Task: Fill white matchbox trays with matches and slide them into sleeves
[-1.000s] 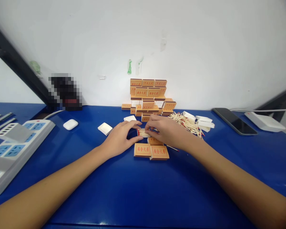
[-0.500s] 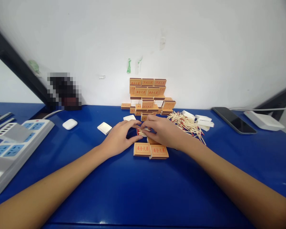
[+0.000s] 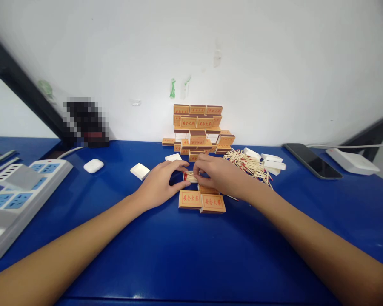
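Note:
A small white matchbox tray (image 3: 184, 180) with red-tipped matches (image 3: 189, 175) lying in it sits between my two hands. My left hand (image 3: 161, 180) holds the tray's left end, thumb along the near side and fingers at the far side. Over the tray's right end, my right hand (image 3: 215, 172) has its thumb and fingertips pinched together; what is between them is hidden. Two orange matchboxes (image 3: 191, 199) lie side by side just in front of the hands, and another matchbox (image 3: 208, 190) shows partly beneath my right hand.
Stacked matchboxes (image 3: 198, 123) stand against the wall. A pile of loose matches (image 3: 247, 163) lies right of them, beside several white trays (image 3: 272, 163). More white trays (image 3: 140, 171) lie left. A phone (image 3: 312, 160), power strip (image 3: 35, 191) and white earbud case (image 3: 93, 165) flank the work.
The fingertips of my right hand have drawn closer together and shifted slightly over the tray, showing more of the matches in it. My left hand stays in place.

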`<state>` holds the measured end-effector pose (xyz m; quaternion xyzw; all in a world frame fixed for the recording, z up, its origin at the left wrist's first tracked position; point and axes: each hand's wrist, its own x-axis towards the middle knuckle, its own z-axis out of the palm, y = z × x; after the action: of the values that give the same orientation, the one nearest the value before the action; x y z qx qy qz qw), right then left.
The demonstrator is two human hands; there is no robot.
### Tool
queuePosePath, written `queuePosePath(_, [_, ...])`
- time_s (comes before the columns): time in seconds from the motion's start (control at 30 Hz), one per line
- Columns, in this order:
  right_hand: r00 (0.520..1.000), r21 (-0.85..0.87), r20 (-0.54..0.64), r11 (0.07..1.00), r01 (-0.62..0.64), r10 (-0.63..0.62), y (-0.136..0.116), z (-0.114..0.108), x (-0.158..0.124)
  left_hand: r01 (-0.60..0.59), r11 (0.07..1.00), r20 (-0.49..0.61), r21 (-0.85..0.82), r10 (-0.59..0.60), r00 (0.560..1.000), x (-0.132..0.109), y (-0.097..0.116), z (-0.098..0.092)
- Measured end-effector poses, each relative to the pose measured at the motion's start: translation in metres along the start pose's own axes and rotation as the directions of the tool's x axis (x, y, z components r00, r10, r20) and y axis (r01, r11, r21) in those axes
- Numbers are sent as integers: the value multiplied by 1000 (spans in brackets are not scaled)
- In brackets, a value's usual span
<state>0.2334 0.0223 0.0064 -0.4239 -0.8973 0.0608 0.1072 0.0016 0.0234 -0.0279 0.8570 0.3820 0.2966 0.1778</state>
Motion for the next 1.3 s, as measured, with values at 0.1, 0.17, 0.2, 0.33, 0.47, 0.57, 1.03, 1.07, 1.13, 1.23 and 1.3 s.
queuePosePath(0.1, [1000,-44,23,999,-14,15,-3,-3,0,-7,1000,-3,-8,7,1000,0,0,0])
queuePosePath(0.17, [1000,-75,15,997,-4,5,-3,-3,0,-5,1000,-7,-11,5,1000,1,-1,0])
queuePosePath(0.2, [1000,-78,8,997,8,-7,-3,-3,0,-3,1000,-7,-13,3,1000,1,0,0])
queuePosePath(0.33, [997,-14,-65,999,34,-35,-4,0,1,-9,1000,-1,-17,9,1000,1,1,0])
queuePosePath(0.47, [993,50,-113,998,42,-36,-7,5,5,-23,1000,14,-21,23,1000,1,2,-1])
queuePosePath(0.57, [994,52,-93,997,55,-50,-8,7,6,-14,1000,13,-17,15,1000,1,2,-2])
queuePosePath(1.03, [998,-7,-53,999,41,-41,2,-2,2,10,1000,11,5,-10,1000,0,1,0])
queuePosePath(1.07, [998,-8,-50,999,37,-37,2,-2,2,11,1000,12,5,-11,1000,0,1,0])
queuePosePath(1.13, [999,-10,-41,1000,24,-24,2,-2,3,14,1000,14,2,-14,1000,-1,1,0])
queuePosePath(1.23, [1000,-34,-8,999,6,-6,0,-3,4,11,1000,16,-2,-11,1000,-1,1,-1])
queuePosePath(1.3, [1000,-57,9,998,6,-6,-1,-3,5,10,1000,15,4,-10,1000,-1,0,-1])
